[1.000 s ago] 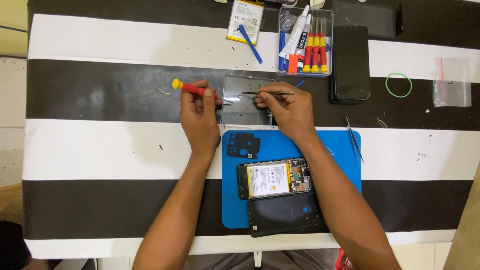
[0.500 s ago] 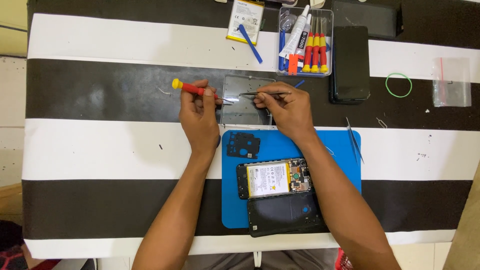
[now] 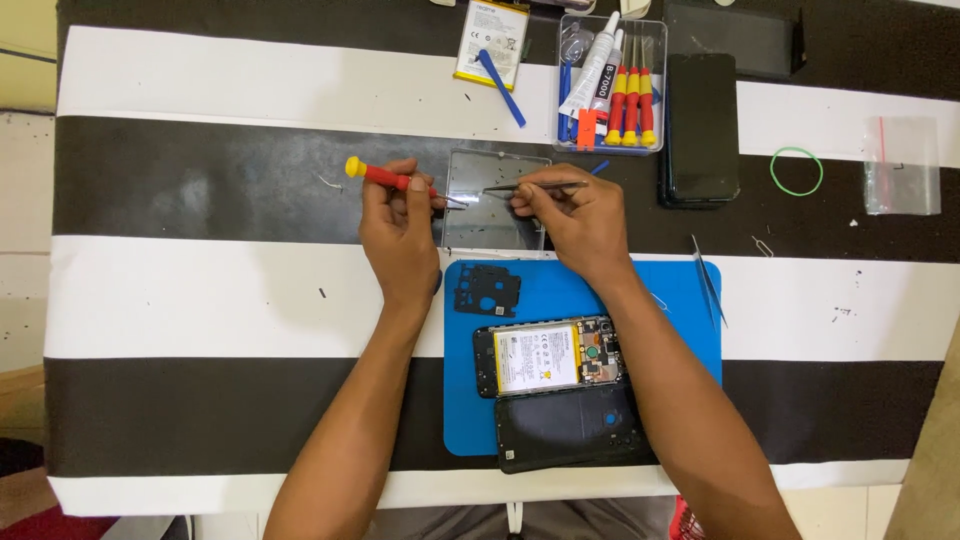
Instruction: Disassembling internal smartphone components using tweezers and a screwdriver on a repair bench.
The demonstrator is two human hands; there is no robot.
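The clear rectangular tray lies on a black stripe of the tabletop, directly between the two hands and just above the blue mat. The left hand sits at the tray's left edge; the right hand covers its right edge.

A white and yellow battery pack lies at the upper edge of the tabletop with a blue pry tool across it. To its right stands a clear tool box holding a white glue tube and red-yellow drivers. A small clear bag with a red strip lies far right, beside a green rubber band.

The left hand is closed around a red screwdriver with a yellow cap, tip over the tray. The right hand pinches metal tweezers, points directed left over the tray.
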